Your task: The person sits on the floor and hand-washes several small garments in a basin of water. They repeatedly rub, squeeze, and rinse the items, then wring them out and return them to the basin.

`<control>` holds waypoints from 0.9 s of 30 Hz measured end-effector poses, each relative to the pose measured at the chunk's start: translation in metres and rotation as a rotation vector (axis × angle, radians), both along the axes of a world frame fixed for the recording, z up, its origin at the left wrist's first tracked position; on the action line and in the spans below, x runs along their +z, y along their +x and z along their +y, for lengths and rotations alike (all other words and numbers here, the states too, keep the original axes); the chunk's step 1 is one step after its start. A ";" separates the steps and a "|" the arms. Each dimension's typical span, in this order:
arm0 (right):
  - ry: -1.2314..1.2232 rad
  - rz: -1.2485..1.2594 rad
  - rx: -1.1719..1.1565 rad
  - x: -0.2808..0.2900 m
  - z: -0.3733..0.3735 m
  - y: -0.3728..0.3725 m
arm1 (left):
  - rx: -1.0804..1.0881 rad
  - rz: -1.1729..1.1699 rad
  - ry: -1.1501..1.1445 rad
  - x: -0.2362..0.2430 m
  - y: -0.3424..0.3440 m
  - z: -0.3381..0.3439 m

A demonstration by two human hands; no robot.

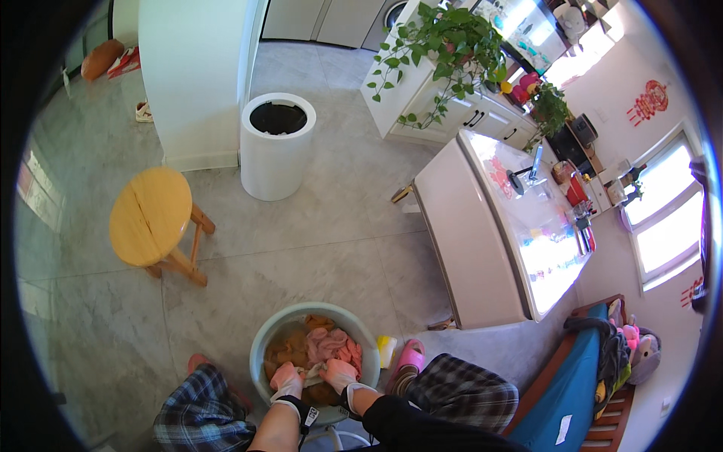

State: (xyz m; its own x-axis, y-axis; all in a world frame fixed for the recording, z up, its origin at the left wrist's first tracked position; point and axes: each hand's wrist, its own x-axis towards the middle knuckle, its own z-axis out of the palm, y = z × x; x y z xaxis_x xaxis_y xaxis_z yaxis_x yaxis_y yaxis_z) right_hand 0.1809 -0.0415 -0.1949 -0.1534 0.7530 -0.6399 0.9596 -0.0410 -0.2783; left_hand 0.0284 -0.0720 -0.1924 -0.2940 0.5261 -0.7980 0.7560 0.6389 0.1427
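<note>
A pale green round basin stands on the floor between my feet, with brownish water and wet clothes in it. My left hand and my right hand are both down in the basin, close together, with fingers curled. Between them a whitish cloth is gripped from both sides. Just beyond lies a bunched pink cloth, and an orange-brown cloth rests against the far side. Dark bands circle both wrists. My fingertips are partly hidden by the cloth.
A yellow-and-white packet sits right of the basin, by a pink slipper. A wooden stool stands to the left, a white bin farther off. On the right are a white table and a blue-cushioned wooden bench.
</note>
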 end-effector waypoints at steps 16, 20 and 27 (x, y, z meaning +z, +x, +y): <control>-0.181 0.962 -0.477 0.014 0.018 0.003 | 0.436 -0.458 0.318 -0.030 -0.014 0.001; -0.227 1.039 -0.736 0.060 0.025 -0.005 | 0.997 -1.079 0.462 0.004 -0.006 0.014; -0.085 1.127 -0.586 0.156 0.015 -0.011 | 1.113 -1.334 0.453 0.081 0.014 0.033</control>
